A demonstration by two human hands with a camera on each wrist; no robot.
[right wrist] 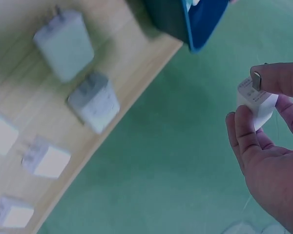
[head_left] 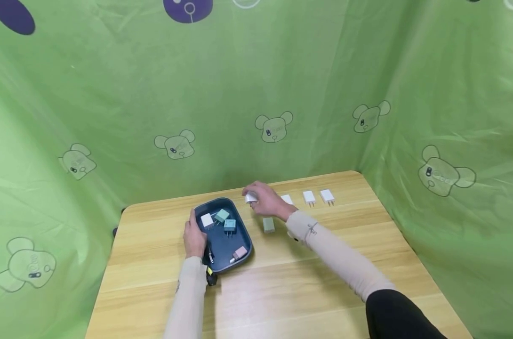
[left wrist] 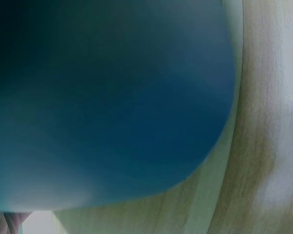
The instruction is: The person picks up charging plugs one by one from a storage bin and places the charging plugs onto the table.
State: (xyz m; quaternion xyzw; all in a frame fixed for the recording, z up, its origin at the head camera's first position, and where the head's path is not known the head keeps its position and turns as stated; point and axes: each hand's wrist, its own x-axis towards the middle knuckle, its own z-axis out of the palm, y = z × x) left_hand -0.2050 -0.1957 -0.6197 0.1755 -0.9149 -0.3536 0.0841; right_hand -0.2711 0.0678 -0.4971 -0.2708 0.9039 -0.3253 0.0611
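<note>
My left hand (head_left: 195,239) grips the left side of a dark blue tray (head_left: 249,241); the tray's smooth wall (left wrist: 151,122) fills most of the left wrist view. Inside it lie a white charger (head_left: 206,220), a pale green charger (head_left: 221,215), a teal charger (head_left: 229,225) and a pink one (head_left: 239,253). Just beyond the tray's far right corner, my right hand (head_left: 268,201) pinches a white plug charger (right wrist: 258,100) between thumb and fingers, held up off the table. A grey-green charger (head_left: 268,225) sits on the table below that hand.
Two white chargers (head_left: 309,197) (head_left: 327,197) stand along the back right of the wooden table (head_left: 155,282), with another white charger (head_left: 286,199) partly behind my right wrist. A green curtain (head_left: 222,160) hangs right behind the table and along its sides.
</note>
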